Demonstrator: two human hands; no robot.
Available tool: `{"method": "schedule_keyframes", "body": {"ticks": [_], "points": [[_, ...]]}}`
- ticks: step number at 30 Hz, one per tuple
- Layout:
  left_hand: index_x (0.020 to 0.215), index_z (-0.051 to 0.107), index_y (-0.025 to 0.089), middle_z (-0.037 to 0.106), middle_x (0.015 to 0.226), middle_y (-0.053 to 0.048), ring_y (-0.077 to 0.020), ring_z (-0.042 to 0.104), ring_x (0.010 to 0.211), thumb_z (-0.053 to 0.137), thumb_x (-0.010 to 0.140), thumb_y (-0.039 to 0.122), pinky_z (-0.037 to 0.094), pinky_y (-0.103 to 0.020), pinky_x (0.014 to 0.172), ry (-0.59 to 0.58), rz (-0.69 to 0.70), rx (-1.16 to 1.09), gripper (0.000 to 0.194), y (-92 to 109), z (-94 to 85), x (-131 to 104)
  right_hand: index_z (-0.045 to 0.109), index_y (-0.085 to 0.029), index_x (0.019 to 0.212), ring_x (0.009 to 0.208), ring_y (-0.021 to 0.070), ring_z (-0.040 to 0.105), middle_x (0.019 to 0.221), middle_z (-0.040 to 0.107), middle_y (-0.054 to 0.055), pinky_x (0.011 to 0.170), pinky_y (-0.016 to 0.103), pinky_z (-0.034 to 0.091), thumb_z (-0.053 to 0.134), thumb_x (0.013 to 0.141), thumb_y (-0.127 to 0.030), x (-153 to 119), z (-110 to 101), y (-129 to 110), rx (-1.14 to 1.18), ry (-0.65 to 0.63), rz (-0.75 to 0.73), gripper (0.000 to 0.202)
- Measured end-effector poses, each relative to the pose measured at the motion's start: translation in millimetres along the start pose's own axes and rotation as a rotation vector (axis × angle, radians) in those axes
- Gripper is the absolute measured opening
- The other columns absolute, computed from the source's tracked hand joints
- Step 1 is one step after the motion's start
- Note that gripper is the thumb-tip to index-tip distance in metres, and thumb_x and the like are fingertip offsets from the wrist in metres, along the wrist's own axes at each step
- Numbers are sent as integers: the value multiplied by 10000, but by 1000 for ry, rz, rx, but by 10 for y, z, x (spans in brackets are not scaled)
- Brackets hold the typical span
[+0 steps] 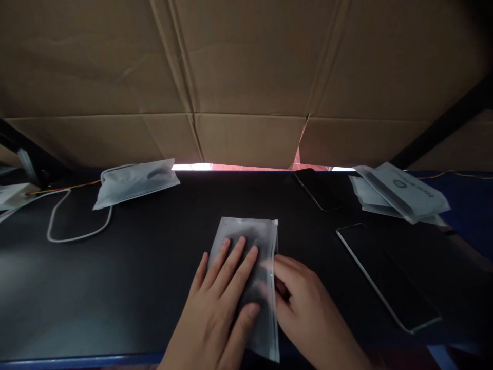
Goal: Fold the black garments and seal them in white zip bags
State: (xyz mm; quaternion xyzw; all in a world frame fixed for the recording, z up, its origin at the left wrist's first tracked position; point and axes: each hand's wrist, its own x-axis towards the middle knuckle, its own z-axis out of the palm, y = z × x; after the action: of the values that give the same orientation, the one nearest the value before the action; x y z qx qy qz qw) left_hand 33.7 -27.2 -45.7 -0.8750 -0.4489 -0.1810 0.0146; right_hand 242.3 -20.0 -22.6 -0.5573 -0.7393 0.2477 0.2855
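A frosted zip bag (265, 329) lies on the black table in front of me, its zip edge along the right side. Something dark shows faintly through its upper part. My left hand (221, 303) rests flat on the bag with the fingers spread. At the zip edge is my right hand (304, 303), its thumb and index finger reaching inside the opening and blurred by the frosted plastic. The other right fingers are curled beneath. Whether those fingertips hold anything is hidden.
Two dark phones (389, 277) (318, 189) lie on the right. Behind them are stacked frosted bags (412, 192). At the back left, another filled bag (134, 181) lies over a white cable (79, 237). Cardboard (246, 77) stands behind the black table (115, 293).
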Motion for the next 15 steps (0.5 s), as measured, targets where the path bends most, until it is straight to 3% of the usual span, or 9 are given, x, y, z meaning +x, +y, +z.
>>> {"method": "schedule_keyframes", "body": {"ticks": [3,7,9,11,13,15], "points": [[1779,181,320,433,1769,-75,-331,416,1635,397,1150,330,417,-689,1268,-32,-140,17,665,-208,46,-88,760,-300,1084,709,201,737,979,813,31,653,322,640,650,1038,-290,-90,-208,-10,-19,128,-61,120],[1715,390,323,472,1741,-124,-455,435,1602,389,1135,347,258,-914,1193,-53,-303,111,580,-714,-25,-296,742,-339,1144,805,230,786,1071,821,53,629,295,653,660,1053,-451,-211,-524,104,-64,316,-88,166],[1662,486,285,499,1722,-134,-483,453,1583,381,1124,324,231,-945,1167,-99,-390,138,549,-972,-138,-391,741,-354,1200,786,224,788,1039,817,42,604,286,650,660,1051,-511,-229,-582,235,-86,280,-10,231],[1595,570,253,558,1679,-135,-496,467,1570,354,1109,275,256,-957,1143,-145,-498,186,532,-1163,-263,-441,729,-366,1278,734,206,772,943,793,14,603,288,648,656,1055,-532,-230,-560,380,-114,140,98,288],[1506,640,216,598,1639,-163,-524,473,1556,345,1086,240,279,-970,1111,-146,-584,258,514,-1242,-360,-429,660,-378,1428,710,192,752,854,742,-21,635,299,650,647,1061,-534,-238,-499,492,-130,43,182,399],[1422,668,198,586,1639,-196,-554,447,1562,373,1067,249,279,-972,1103,-85,-571,300,464,-1174,-407,-345,534,-377,1573,696,177,730,819,691,-45,663,301,646,611,1080,-533,-261,-442,549,-108,77,212,522]]}}
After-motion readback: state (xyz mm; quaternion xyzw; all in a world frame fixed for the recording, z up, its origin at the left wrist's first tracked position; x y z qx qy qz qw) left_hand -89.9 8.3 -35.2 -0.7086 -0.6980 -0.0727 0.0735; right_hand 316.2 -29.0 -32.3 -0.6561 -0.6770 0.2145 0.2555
